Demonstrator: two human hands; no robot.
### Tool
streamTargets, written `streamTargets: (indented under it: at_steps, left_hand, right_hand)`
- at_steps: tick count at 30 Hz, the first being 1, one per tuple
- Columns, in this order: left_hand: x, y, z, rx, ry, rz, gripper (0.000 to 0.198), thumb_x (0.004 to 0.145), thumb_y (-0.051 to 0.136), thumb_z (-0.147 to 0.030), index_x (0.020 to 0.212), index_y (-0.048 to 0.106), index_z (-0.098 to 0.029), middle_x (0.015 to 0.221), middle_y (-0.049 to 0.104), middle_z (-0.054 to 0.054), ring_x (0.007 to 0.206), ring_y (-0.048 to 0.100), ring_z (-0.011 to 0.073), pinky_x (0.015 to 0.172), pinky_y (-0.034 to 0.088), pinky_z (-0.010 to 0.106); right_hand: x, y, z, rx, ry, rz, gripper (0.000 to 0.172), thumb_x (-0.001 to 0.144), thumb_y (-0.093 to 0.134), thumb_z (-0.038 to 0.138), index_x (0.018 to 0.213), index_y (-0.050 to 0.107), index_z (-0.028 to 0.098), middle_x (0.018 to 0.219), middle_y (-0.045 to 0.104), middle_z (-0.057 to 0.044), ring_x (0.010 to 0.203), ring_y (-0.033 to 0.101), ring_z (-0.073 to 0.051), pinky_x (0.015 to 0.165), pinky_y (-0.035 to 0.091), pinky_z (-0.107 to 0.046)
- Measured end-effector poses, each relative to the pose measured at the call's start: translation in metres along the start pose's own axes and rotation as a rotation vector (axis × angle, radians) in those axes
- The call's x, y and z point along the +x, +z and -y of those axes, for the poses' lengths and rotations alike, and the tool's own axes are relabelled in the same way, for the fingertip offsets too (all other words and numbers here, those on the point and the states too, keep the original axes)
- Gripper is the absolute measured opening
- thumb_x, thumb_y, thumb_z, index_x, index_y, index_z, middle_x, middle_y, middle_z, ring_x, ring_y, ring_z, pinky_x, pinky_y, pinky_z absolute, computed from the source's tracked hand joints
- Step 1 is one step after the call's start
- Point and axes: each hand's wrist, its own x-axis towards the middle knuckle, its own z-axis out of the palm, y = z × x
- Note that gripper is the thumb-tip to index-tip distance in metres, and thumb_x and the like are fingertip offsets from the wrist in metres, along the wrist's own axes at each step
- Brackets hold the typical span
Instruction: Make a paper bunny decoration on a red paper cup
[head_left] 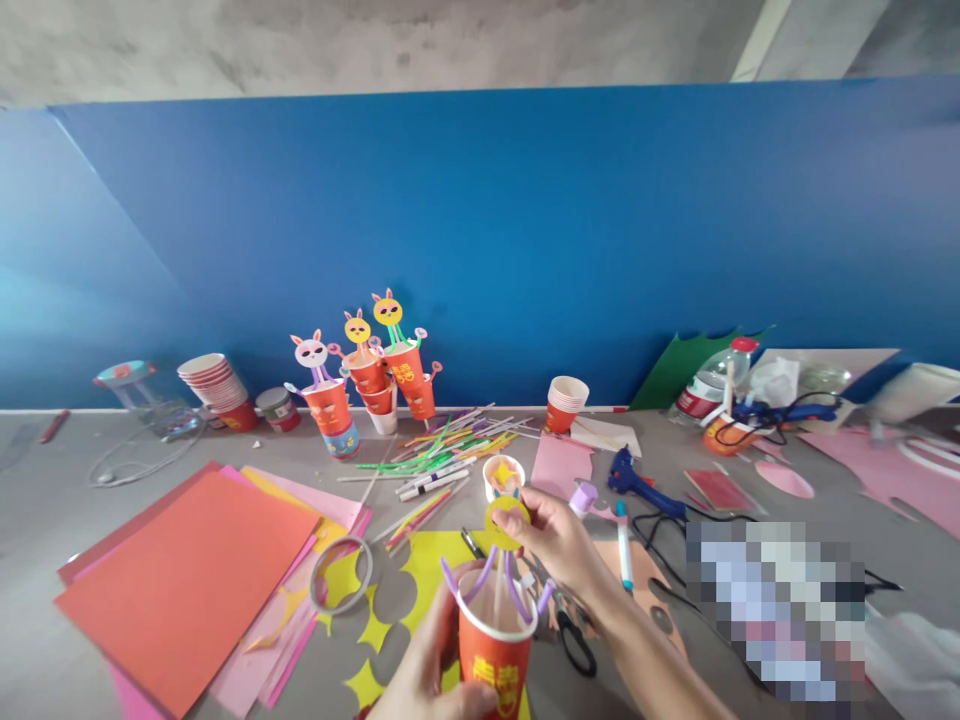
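Observation:
My left hand (427,665) is wrapped round a red paper cup (493,650) low in the middle of the view. Purple straws (517,590) and a white stick rise out of the cup. My right hand (551,535) pinches a yellow paper disc (504,520) at the top of that stick, just above the cup. A small white cup (502,473) stands right behind the disc. Black-handled scissors (574,635) lie under my right wrist.
Finished bunny-face cups (367,385) stand by the blue wall, with cup stacks (214,385) (566,400). Coloured paper sheets (195,580) lie left, loose straws (442,450) in the middle, a tape ring (341,573), a blue glue gun (637,485) and a bottle (712,385) right.

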Motion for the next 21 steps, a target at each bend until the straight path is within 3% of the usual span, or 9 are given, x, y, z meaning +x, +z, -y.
streamTargets:
  at_steps: [6, 12, 21]
  left_hand:
    - [0.0023, 0.0051, -0.0074, 0.004, -0.024, -0.008, 0.09, 0.079, 0.077, -0.04, 0.154, 0.031, -0.025, 0.16, 0.033, 0.012, 0.147, 0.025, 0.0407, 0.12, 0.021, 0.053]
    - [0.0018, 0.0058, -0.0062, 0.005, 0.008, -0.002, 0.088, 0.08, 0.077, -0.039, 0.154, 0.031, -0.025, 0.159, 0.034, 0.013, 0.146, 0.028, 0.0403, 0.119, 0.023, 0.053]
    - [-0.0011, 0.0054, -0.008, 0.024, -0.026, -0.047, 0.09, 0.078, 0.078, -0.039, 0.154, 0.032, -0.026, 0.16, 0.033, 0.013, 0.145, 0.029, 0.0411, 0.119, 0.025, 0.053]
  right_hand:
    - [-0.0015, 0.0007, 0.0035, 0.062, 0.011, -0.01, 0.051, 0.072, 0.075, 0.059, 0.061, 0.043, 0.022, 0.056, 0.036, 0.008, 0.048, 0.037, -0.009, 0.044, 0.035, -0.021]
    - [-0.0047, -0.0022, 0.0008, 0.102, 0.08, 0.1, 0.041, 0.074, 0.076, 0.056, 0.081, 0.062, 0.018, 0.066, 0.053, 0.004, 0.052, 0.048, -0.01, 0.048, 0.042, -0.022]
    - [-0.0057, -0.0035, -0.0006, 0.114, 0.083, 0.128, 0.04, 0.071, 0.081, 0.05, 0.08, 0.062, 0.016, 0.064, 0.055, 0.003, 0.053, 0.049, -0.01, 0.049, 0.042, -0.021]
